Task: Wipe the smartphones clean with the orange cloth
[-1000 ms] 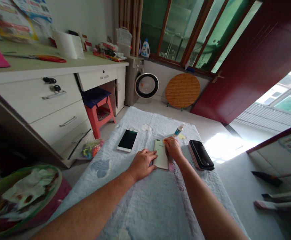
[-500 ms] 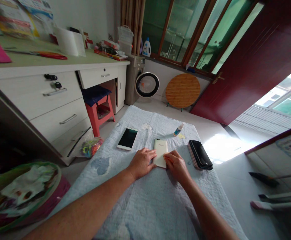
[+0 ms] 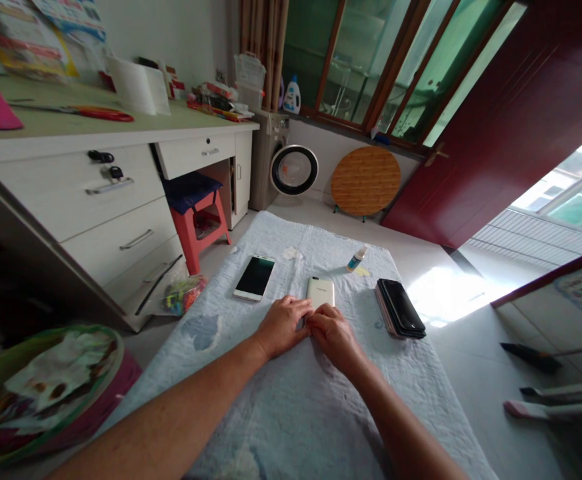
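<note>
A cream-white smartphone [image 3: 321,289] lies back side up on the cloth-covered table [image 3: 281,407], its camera corner at the far left. My left hand [image 3: 285,323] grips the phone's left side, fingers on its back and thumb near the lower edge. Closed in a pinch, my right hand [image 3: 331,331] presses at the phone's near end, close to the left fingertips. The small orange cloth seen in it half a second ago is now hidden under the fingers, and the near part of the phone is covered too.
To the left lies a white phone [image 3: 255,277], screen up. A small spray bottle [image 3: 357,259] stands behind on the right. A stack of dark phones [image 3: 401,308] sits at the right edge. A lined waste bin [image 3: 121,387] is beside the table at left.
My right hand has moved left and slightly nearer, from the phone's right edge to its near end. My left hand stays in place on the phone.
</note>
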The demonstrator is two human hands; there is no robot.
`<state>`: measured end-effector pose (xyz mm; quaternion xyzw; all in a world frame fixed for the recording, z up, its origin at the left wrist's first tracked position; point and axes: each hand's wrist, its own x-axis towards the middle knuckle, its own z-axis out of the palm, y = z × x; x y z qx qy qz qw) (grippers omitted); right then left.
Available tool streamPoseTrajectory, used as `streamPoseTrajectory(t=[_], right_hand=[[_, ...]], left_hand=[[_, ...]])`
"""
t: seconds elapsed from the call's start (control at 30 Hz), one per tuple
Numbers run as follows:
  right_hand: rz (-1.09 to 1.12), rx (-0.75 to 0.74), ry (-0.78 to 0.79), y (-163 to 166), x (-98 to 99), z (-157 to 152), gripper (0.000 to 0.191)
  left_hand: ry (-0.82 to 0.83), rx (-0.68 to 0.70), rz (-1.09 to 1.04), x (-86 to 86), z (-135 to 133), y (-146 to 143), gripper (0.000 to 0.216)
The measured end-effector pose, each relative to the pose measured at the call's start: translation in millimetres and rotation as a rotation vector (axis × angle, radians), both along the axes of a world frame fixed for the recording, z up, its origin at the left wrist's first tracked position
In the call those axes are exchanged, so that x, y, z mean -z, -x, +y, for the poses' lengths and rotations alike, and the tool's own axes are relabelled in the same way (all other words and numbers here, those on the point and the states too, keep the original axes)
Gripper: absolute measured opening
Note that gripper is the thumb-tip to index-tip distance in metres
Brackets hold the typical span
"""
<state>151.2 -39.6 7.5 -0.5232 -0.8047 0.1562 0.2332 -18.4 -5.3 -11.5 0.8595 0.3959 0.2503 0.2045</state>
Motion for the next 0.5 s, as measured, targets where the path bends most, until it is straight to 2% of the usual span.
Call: streamPoseTrajectory(t=[0.13,0.3,0.5], right_hand=[[-0.022,-0.020,0.000,7,-0.1,3,0.018],[-0.013,-0.065,-0.019,-3,-4.8,1,0.016],[-0.064,0.025,-0.057,-26,0.7,17,0.020]], left_hand=[[0.014,-0.003,-0.012,1.1,0,0,0.047],[0.007,-0.004,-0.006,1.1,0,0,0.038],[0.010,0.002,0.032,-2.3,0,0,0.044]])
